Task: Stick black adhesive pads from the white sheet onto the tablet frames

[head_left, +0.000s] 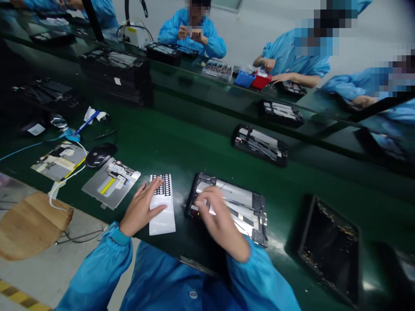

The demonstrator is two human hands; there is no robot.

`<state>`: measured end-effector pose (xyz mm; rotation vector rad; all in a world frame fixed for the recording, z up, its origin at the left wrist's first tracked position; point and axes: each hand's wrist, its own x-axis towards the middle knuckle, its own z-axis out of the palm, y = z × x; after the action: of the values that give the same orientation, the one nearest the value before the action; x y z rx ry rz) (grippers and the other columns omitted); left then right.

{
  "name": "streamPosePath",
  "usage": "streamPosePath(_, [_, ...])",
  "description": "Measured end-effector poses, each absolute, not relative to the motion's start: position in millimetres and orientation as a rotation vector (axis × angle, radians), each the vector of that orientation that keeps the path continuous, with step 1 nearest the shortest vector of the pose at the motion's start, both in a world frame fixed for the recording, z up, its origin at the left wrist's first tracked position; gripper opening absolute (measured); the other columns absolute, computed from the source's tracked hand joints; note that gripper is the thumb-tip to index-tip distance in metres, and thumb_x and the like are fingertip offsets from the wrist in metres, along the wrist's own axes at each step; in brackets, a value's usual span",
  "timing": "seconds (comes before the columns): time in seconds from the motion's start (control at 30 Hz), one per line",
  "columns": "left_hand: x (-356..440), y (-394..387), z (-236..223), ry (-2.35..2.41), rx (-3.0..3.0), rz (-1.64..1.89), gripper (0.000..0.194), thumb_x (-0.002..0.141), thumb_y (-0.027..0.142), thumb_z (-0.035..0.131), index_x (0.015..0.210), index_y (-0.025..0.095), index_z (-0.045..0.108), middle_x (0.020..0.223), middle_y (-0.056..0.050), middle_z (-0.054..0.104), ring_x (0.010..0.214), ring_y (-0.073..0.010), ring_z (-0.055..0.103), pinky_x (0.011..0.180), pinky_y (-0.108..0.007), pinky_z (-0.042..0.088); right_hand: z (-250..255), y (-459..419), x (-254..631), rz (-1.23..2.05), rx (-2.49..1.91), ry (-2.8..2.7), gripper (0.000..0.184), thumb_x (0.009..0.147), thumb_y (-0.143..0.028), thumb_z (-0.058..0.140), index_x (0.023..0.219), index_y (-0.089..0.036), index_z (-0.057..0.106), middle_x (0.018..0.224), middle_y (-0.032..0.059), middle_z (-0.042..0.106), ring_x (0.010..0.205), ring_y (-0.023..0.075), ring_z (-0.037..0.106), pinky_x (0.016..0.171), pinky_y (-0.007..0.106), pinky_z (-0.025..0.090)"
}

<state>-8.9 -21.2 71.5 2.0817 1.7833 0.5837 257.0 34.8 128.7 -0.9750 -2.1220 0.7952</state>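
Observation:
My left hand [142,206] lies with its fingers stretched over a white sheet of small black stickers [162,216], thumb apart. Over the left end of an opened tablet-like device [241,196], my right hand [220,218] is bent with thumb and forefinger brought together. The right hand is slightly blurred, and whatever may be in its pinch is too small to make out. Silver battery-like panels and a dark frame show in the device; my right hand and sleeve hide part of it.
Left of the sheet lie a metal panel with a yellow strip [112,183], a black mouse [101,154] and another panel [60,162]. A black tray with small brass-coloured parts [330,246] is at right. Another opened device [260,144] lies further back. Co-workers sit across the bench.

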Motion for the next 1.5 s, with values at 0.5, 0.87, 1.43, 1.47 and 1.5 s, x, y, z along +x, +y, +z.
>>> streamPosePath(0.5, [96, -32, 94, 1.817, 2.101, 0.672, 0.079, 0.094, 0.052, 0.06, 0.158, 0.025, 0.024, 0.167, -0.016, 0.024, 0.152, -0.0375, 0.028, 0.119, -0.06, 0.034, 74, -3, 365, 0.785, -1.555, -1.593, 0.02, 0.104, -0.041, 0.045, 0.101, -0.023, 0.054, 0.138, 0.0155, 0.06, 0.132, 0.0251, 0.055, 0.106, 0.046, 0.044])
streamPosePath(0.87, [138, -19, 92, 1.598, 2.258, 0.823, 0.013, 0.098, 0.026, 0.058, 0.109, 0.024, 0.064, 0.124, -0.007, 0.066, 0.116, -0.025, 0.06, 0.097, -0.041, 0.045, 96, -11, 334, 0.427, -1.24, -2.176, 0.011, 0.102, -0.013, 0.05, 0.107, -0.019, 0.057, 0.12, 0.0138, 0.06, 0.117, 0.023, 0.058, 0.097, 0.04, 0.053])
streamPosePath(1.43, [141, -5, 80, 1.56, 2.249, 0.858, 0.004, 0.095, 0.025, 0.063, 0.093, 0.021, 0.061, 0.107, -0.004, 0.068, 0.101, -0.023, 0.062, 0.085, -0.037, 0.043, 89, -11, 323, 0.269, -1.363, -2.246, 0.012, 0.103, -0.014, 0.05, 0.105, -0.018, 0.061, 0.115, 0.0121, 0.066, 0.104, 0.0237, 0.06, 0.088, 0.038, 0.052])
streamPosePath(1.47, [141, -5, 80, 1.559, 2.251, 0.858, 0.004, 0.095, 0.025, 0.063, 0.093, 0.022, 0.061, 0.107, -0.004, 0.068, 0.101, -0.023, 0.062, 0.085, -0.037, 0.043, 90, -11, 322, 0.267, -1.365, -2.251, 0.012, 0.103, -0.015, 0.05, 0.105, -0.018, 0.061, 0.114, 0.012, 0.066, 0.104, 0.0237, 0.06, 0.088, 0.038, 0.052])
streamPosePath(1.5, [141, -5, 80, 1.558, 2.253, 0.858, 0.004, 0.095, 0.024, 0.063, 0.093, 0.022, 0.061, 0.107, -0.004, 0.068, 0.101, -0.0231, 0.062, 0.085, -0.037, 0.043, 90, -11, 322, 0.265, -1.367, -2.256, 0.012, 0.103, -0.015, 0.049, 0.105, -0.018, 0.061, 0.114, 0.0119, 0.066, 0.104, 0.0238, 0.06, 0.087, 0.039, 0.053])
